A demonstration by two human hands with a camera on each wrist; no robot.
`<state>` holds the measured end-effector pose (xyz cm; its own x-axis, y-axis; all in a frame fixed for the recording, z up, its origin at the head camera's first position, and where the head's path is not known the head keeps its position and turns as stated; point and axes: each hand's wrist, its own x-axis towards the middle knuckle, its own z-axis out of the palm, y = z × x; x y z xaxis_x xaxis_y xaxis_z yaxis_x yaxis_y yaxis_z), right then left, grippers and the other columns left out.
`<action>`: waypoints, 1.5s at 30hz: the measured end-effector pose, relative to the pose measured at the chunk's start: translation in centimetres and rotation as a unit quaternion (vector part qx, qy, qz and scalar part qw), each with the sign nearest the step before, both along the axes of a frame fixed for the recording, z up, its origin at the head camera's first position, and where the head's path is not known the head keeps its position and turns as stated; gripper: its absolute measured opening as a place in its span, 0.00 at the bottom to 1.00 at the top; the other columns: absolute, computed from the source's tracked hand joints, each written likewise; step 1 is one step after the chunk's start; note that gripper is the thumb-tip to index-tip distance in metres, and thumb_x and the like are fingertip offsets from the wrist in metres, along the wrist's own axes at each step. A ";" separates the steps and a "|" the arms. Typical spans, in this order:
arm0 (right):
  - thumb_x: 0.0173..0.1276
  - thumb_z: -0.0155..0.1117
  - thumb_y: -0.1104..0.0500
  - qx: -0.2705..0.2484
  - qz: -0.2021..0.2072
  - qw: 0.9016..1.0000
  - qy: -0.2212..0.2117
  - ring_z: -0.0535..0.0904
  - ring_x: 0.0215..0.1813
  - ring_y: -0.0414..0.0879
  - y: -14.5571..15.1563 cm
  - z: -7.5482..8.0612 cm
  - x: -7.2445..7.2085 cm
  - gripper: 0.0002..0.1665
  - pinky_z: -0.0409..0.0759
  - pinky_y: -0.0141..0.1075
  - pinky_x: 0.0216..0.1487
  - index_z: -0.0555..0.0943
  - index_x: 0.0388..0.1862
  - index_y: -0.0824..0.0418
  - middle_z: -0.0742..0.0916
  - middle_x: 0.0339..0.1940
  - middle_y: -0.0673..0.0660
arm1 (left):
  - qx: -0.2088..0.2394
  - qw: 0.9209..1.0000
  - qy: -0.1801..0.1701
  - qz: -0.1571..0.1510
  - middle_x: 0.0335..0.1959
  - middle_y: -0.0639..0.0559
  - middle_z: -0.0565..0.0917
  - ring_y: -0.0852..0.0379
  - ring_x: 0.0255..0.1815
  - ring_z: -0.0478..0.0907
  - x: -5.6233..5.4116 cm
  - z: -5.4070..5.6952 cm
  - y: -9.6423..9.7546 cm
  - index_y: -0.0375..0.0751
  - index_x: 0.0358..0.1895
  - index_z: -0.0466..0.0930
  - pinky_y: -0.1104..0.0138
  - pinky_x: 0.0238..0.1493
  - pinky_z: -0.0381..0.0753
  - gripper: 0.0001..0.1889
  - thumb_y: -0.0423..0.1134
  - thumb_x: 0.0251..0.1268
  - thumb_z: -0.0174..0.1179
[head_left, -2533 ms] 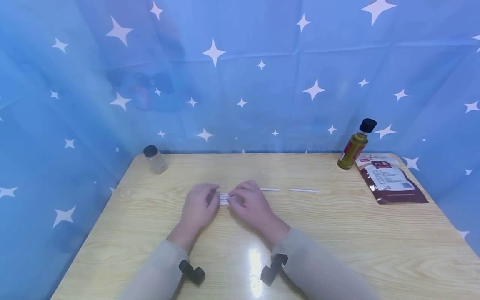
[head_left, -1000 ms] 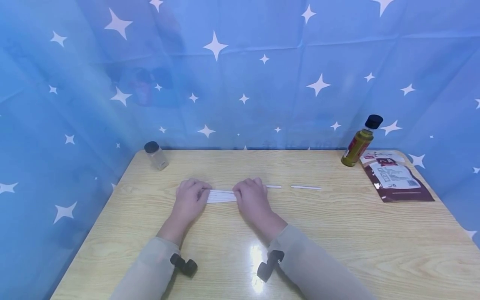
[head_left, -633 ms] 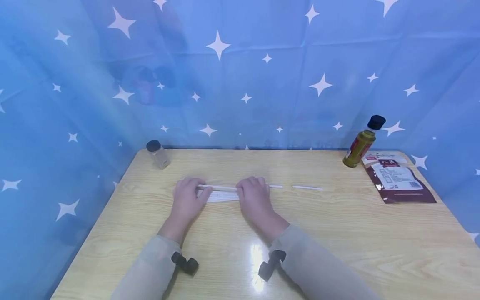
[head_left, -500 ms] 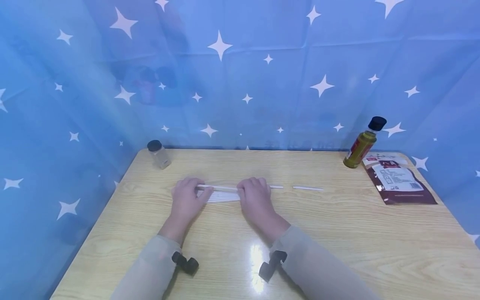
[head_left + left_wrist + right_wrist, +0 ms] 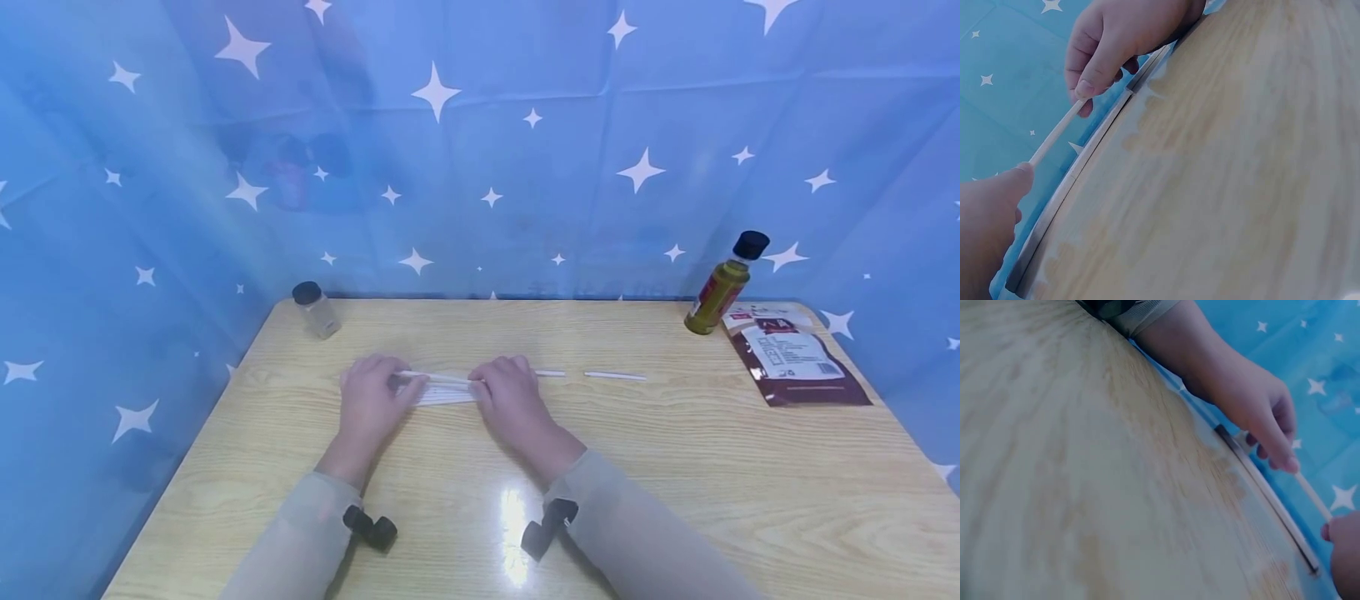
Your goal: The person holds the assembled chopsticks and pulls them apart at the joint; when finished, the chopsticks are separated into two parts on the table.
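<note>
A thin white stick (image 5: 442, 378) stretches between my two hands, held above the table in both wrist views. The left hand (image 5: 371, 400) pinches one end between thumb and fingers. My right hand (image 5: 513, 400) pinches the other end the same way; its thumb shows on the stick in the left wrist view. Just beneath and on the near side, several more white sticks (image 5: 447, 398) lie side by side in a flat row on the table, partly covered by the hands. In the left wrist view this row (image 5: 1074, 172) appears as a low strip under the held stick.
Right of the right hand lie two loose white sticks, a nearer one (image 5: 552, 373) and a farther one (image 5: 615, 376). A black-capped jar (image 5: 321, 318) stands at the table's back left. At the back right are an oil bottle (image 5: 718, 293) and a brown-and-white pouch (image 5: 798, 358).
The hands were close together over the row, then moved apart. A single stick came up between them at the row's far side and has since shifted slightly toward the row.
</note>
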<state>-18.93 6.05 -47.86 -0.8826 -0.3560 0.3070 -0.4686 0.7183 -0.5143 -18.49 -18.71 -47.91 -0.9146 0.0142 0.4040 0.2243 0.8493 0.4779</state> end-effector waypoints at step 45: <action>0.81 0.64 0.51 -0.018 0.003 0.999 0.044 0.71 0.54 0.48 8.2 0.0 0.1 0.10 0.66 0.47 0.61 0.90 0.49 0.51 0.85 0.45 0.45 | 0.002 0.997 0.022 -0.080 0.35 0.57 0.89 0.52 0.43 0.82 -0.6 -0.6 5.7 0.49 0.37 0.91 0.52 0.57 0.76 0.13 0.55 0.66 0.75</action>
